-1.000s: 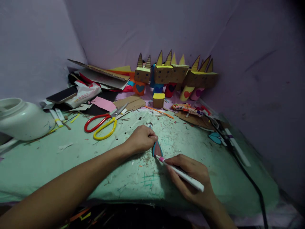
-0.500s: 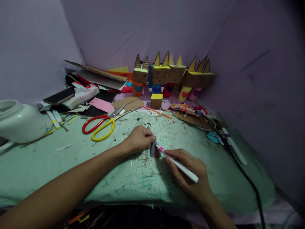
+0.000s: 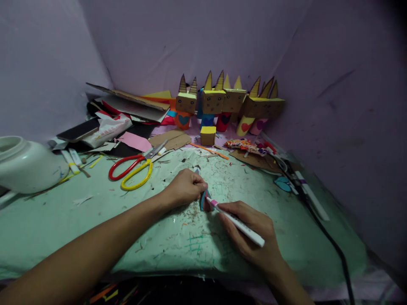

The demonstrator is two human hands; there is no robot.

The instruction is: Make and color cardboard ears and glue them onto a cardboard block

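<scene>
In the head view, the left grip is closed in a pinch: the person's left hand (image 3: 186, 186) holds down a small blue-edged pointed piece (image 3: 206, 206) by its upper part. The piece lies around mid-width on the green-covered worktop (image 3: 152, 250), nearer the front edge than the back. The right hand (image 3: 251, 224) has its fingers wrapped around a white marker (image 3: 241, 226), tip at the piece's face. Scissors (image 3: 148, 161) lie open left of the hands; box-headed cardboard figures (image 3: 212, 101) stand along the back edge.
</scene>
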